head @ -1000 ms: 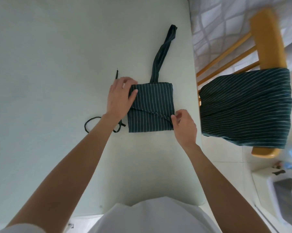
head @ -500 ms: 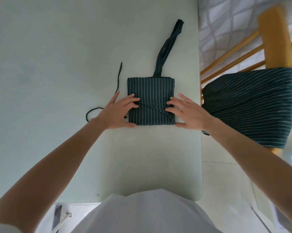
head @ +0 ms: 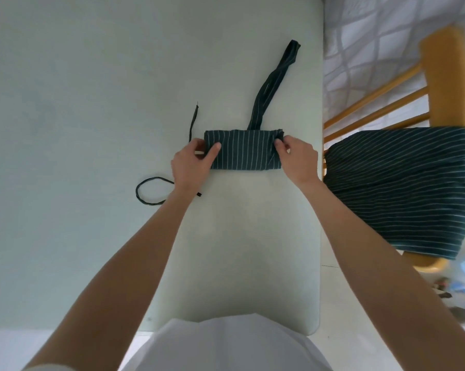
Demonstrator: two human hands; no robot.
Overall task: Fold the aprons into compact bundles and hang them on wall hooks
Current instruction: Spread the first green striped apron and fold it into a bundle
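Cloth soft, light, springs open: your left hand (head: 192, 163) and right hand (head: 295, 159) pinch the apron bundle (head: 243, 153) at 9 and 3 o'clock; lift by strap (head: 270, 87) at 12.

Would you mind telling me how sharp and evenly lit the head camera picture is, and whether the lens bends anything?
Head view: soft, even light, no glare on the table; folded apron and both hands sharp; chair at the right edge is smeared; wide-angle lens bows the table's edge.
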